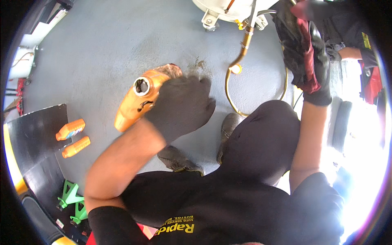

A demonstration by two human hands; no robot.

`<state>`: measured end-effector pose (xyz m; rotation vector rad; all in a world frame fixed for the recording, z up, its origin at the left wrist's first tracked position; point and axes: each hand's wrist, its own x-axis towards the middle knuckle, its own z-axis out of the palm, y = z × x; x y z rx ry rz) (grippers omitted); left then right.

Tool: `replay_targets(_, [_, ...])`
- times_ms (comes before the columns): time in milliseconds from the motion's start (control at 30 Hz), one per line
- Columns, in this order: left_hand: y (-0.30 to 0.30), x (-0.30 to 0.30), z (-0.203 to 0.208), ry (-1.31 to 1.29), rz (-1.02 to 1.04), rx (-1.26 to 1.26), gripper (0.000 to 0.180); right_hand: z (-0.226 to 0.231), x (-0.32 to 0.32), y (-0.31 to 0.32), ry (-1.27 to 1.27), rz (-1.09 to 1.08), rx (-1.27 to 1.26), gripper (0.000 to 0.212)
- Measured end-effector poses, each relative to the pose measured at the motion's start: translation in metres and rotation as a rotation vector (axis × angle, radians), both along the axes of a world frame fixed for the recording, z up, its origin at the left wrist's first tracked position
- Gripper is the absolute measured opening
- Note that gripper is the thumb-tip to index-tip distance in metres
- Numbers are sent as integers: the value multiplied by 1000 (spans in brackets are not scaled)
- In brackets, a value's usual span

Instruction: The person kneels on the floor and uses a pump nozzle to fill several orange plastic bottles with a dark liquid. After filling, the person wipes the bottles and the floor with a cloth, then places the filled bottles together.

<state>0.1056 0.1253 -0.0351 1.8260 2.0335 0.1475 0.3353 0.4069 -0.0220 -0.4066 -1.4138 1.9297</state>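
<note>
My left hand (183,106), in a black glove, is closed over the right side of a large orange jug (132,108), with the grip itself hidden beneath the hand. The jug's round, pale-rimmed mouth is uncapped and faces up; a black smear marks its side. A brownish, grimy patch (169,70) shows at its far end. My right hand (323,77), also in a black glove, is raised at the upper right. Its fingers are bent around a dark red and black cloth-like thing (308,57), whose exact kind I cannot make out.
A white wheeled vessel (232,10) with a brass-coloured pipe (246,41) and looping hose (227,87) stands ahead. Two small orange bottles (75,146) are at left, near green stands (71,194). Another person's arm (350,53) shows at far right. My shoes are below the jug.
</note>
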Motion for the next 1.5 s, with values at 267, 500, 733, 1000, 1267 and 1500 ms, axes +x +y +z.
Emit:
replay_targets(267, [178,100,-267,-189,262,14,44,41,71,11,-781,-656,383,58])
replay_targets(500, [220,144,-336,-83,140,-11,32,5,114,69,-629,-403,500,57])
replay_targets(733, [129,65,-175,469,-176,-176,23,-21,47,76,-250,11,-271,67])
replay_targets(1000, [-38,-82,53,41,146,224,45,-53,-54,24,-314,-109,-134,50])
replay_targets(1267, [-91,-106,19,37,359,88,65,5,-162,-21,-298,387,-262,45])
replay_targets(1500, [-80,-105,7,-128,454,105,55,-8,-170,-30,-371,274,-352,43])
